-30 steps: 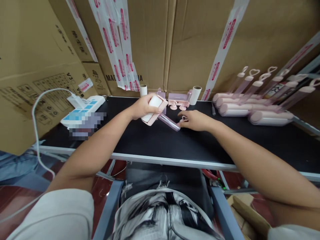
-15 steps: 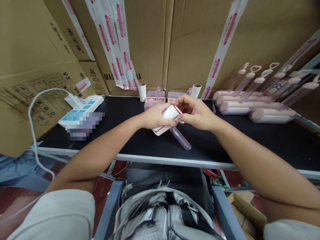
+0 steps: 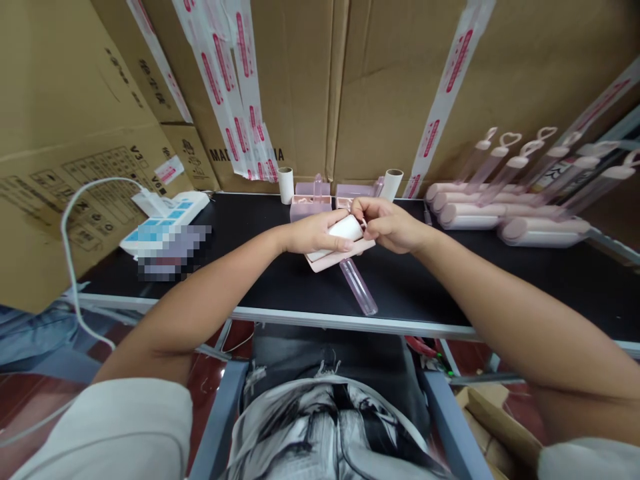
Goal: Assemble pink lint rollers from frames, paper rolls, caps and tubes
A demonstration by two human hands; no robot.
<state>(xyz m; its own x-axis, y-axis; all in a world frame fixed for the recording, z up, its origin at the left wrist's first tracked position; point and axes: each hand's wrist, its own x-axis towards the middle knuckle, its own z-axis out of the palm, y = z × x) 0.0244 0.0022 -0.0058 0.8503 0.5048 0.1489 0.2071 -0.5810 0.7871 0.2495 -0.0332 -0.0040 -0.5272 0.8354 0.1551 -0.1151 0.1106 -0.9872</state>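
My left hand (image 3: 313,235) grips a pink lint roller (image 3: 340,248) with a white paper roll in its open pink cover, held just above the black table (image 3: 280,283). Its clear pink handle (image 3: 358,287) points down toward the table's front edge. My right hand (image 3: 387,223) is closed in a pinch at the roller's far end, fingers pressed on the roll's tip; a small pink part may be between them, but I cannot make it out.
Finished pink lint rollers (image 3: 500,213) lie stacked at the right. Two small pink trays (image 3: 310,200) and two white paper rolls (image 3: 286,185) stand at the back edge before cardboard boxes (image 3: 390,80). A white power strip (image 3: 167,213) with cable sits at the left.
My right hand came from the table up to the roller's end and pinches there. The roller has tilted so its handle points toward the front edge.
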